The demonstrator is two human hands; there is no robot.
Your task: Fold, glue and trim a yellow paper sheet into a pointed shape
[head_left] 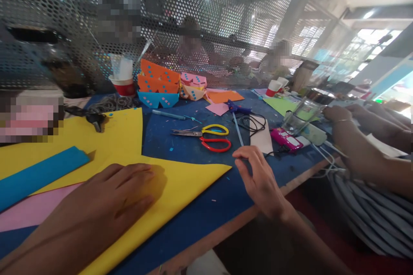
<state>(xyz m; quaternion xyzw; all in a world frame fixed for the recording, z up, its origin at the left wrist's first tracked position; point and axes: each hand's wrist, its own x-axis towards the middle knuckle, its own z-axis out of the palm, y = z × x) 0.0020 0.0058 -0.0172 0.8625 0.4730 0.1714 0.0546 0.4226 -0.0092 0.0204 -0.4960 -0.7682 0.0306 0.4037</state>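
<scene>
My left hand [116, 197] lies flat, fingers stretched, on a yellow paper sheet [180, 180] that covers the near part of the blue table [206, 210]. My right hand [258, 176] hovers over the table edge with fingers loosely curled, thumb and forefinger near the lower end of a thin blue stick [238, 131]. Whether it touches the stick I cannot tell. Scissors [206, 137] with one yellow and one red handle lie just beyond the yellow sheet.
A blue paper strip [35, 176] and pink sheet [29, 210] lie at left. Folded orange, blue and pink paper shapes [161, 84], a red cup [124, 86], a glue gun with cable [240, 109] and a glass [298, 120] stand farther back. Another person's arms [361, 146] rest at right.
</scene>
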